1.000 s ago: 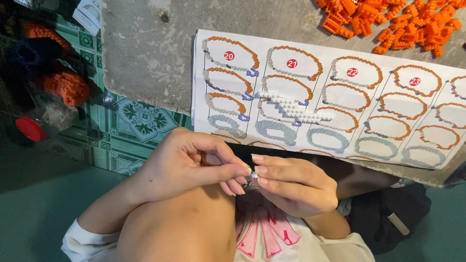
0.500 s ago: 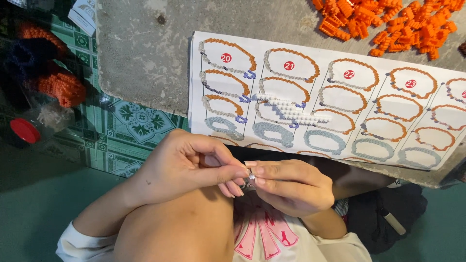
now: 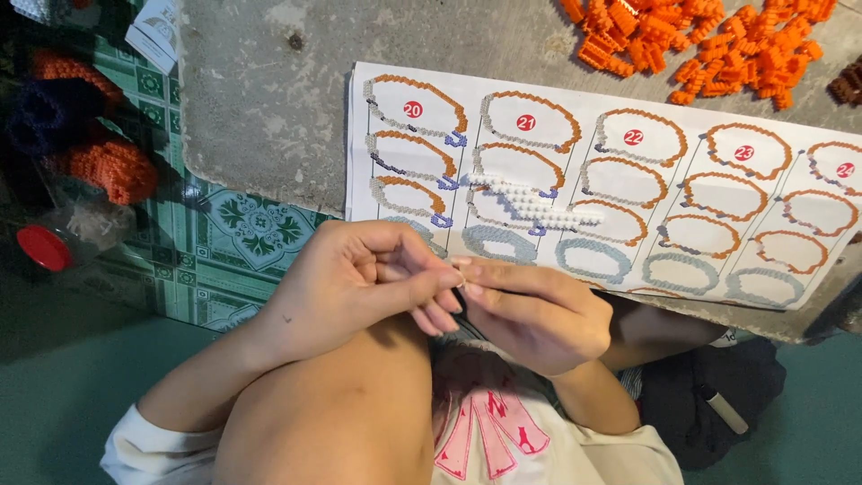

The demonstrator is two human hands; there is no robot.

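Note:
My left hand (image 3: 359,278) and my right hand (image 3: 530,310) meet fingertip to fingertip above my raised knee (image 3: 332,413). Between the pinched fingers sits a tiny pale piece (image 3: 460,282), mostly hidden, so its shape is unclear. Just beyond the hands lies a white instruction sheet (image 3: 808,301) printed with rows of orange, grey and pale blue ring-shaped build steps. A short strip of white bricks (image 3: 530,199) rests on the sheet's middle.
The sheet lies on a grey concrete slab (image 3: 260,99). A heap of small orange bricks (image 3: 700,36) sits at the far right. At left, on green patterned tile (image 3: 224,242), stand orange block pieces (image 3: 108,166) and a red-capped clear container (image 3: 45,247).
Both hands have stayed pressed together at the fingertips, with only small finger shifts. The view has drifted slightly; nothing on the slab has moved.

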